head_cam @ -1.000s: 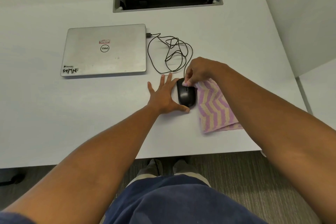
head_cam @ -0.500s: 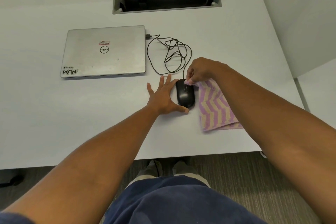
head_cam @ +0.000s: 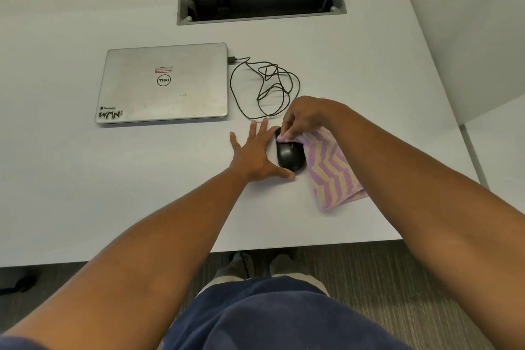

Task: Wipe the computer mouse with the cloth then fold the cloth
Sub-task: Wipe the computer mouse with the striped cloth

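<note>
— So, working from the left, what lies on the desk [head_cam: 85,179]?

— First a closed silver Dell laptop [head_cam: 164,84], well clear of the work. A black cable [head_cam: 264,88] runs from its right edge and coils loosely just behind the hands.

— And the left hand [head_cam: 254,155]?

— Flat on the desk, fingers spread, gripping nothing. Its thumb and palm edge press against the left side of the black computer mouse [head_cam: 289,155], I judge as a stop so the mouse does not slide while it is rubbed.

— Where is the mouse, exactly?

— On the desk between the two hands, near the front edge, its cable end pointing away from the person.

— The right hand [head_cam: 306,119]?

— Closed in a pinch on a corner of the pink-and-yellow zigzag cloth [head_cam: 332,173], pressing that corner onto the far end of the mouse. The rest of the cloth trails on the desk just right of the mouse.

— Anything in the way?

— The cable coil lies close to the wiping hand and could snag. The cable tray [head_cam: 261,3] at the back is well apart.
</note>
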`<state>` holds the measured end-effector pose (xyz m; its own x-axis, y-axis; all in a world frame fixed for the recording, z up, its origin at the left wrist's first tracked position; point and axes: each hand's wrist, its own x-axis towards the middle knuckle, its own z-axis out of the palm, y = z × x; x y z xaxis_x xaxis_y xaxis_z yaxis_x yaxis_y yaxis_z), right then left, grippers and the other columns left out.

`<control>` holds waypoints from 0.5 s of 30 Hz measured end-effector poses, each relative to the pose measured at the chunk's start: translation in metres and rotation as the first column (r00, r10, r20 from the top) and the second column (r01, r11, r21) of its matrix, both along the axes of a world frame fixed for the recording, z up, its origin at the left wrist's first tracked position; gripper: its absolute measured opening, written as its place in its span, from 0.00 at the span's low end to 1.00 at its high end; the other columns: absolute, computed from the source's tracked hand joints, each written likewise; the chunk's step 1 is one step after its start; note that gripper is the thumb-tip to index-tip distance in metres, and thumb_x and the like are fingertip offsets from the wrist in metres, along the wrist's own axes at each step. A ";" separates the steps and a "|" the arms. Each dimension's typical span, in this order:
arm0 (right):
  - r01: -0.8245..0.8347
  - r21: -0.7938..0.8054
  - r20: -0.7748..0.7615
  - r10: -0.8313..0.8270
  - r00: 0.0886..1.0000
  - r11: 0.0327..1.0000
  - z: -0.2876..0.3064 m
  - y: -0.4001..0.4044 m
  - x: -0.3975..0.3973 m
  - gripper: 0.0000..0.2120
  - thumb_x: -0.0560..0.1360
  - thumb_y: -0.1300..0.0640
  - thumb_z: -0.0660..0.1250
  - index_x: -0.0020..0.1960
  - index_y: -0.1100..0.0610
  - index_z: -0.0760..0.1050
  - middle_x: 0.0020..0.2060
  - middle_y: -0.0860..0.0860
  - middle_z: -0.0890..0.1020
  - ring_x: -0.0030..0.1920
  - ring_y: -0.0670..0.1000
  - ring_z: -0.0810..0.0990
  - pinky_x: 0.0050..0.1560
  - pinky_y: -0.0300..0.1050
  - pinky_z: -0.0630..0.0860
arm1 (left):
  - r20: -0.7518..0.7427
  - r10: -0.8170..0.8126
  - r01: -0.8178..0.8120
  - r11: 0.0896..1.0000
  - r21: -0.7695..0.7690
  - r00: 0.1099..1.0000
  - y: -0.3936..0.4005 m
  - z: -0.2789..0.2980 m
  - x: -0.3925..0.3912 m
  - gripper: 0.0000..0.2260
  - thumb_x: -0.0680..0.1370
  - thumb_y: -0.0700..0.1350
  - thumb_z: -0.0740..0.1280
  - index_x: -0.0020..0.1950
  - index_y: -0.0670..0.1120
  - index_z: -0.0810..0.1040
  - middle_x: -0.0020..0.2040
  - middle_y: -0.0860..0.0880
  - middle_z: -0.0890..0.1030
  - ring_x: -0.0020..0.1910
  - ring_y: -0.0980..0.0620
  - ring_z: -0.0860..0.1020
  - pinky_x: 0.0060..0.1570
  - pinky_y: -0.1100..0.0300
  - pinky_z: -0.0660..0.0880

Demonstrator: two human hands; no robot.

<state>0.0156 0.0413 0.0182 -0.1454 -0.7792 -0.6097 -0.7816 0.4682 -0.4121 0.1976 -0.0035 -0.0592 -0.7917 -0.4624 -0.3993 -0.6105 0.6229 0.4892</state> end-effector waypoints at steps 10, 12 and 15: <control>0.011 -0.041 -0.334 -0.024 0.942 0.999 -0.007 0.002 -0.003 0.18 0.76 0.46 0.67 0.57 0.59 0.81 0.54 0.55 0.83 0.57 0.55 0.78 0.59 0.52 0.76 | -0.004 0.002 -0.002 1.000 -0.001 1.000 0.000 -0.002 -0.001 0.60 0.58 0.74 0.75 0.82 0.57 0.49 0.83 0.52 0.43 0.80 0.51 0.36 0.71 0.32 0.30; 0.007 -0.059 -0.315 -0.026 0.949 0.998 -0.007 0.002 -0.001 0.17 0.77 0.47 0.67 0.56 0.58 0.82 0.54 0.54 0.83 0.57 0.55 0.78 0.60 0.51 0.76 | -0.006 0.000 0.000 1.000 -0.001 1.000 0.000 -0.002 -0.001 0.60 0.58 0.74 0.75 0.82 0.58 0.49 0.83 0.52 0.43 0.80 0.51 0.36 0.71 0.32 0.30; 0.031 -0.111 -0.248 -0.058 0.967 0.993 -0.009 0.002 0.001 0.15 0.76 0.48 0.68 0.56 0.57 0.83 0.54 0.52 0.84 0.58 0.53 0.78 0.59 0.48 0.75 | -0.010 0.003 -0.003 1.000 0.001 1.000 0.001 -0.002 0.000 0.59 0.58 0.74 0.75 0.82 0.58 0.49 0.83 0.52 0.43 0.80 0.51 0.36 0.71 0.32 0.30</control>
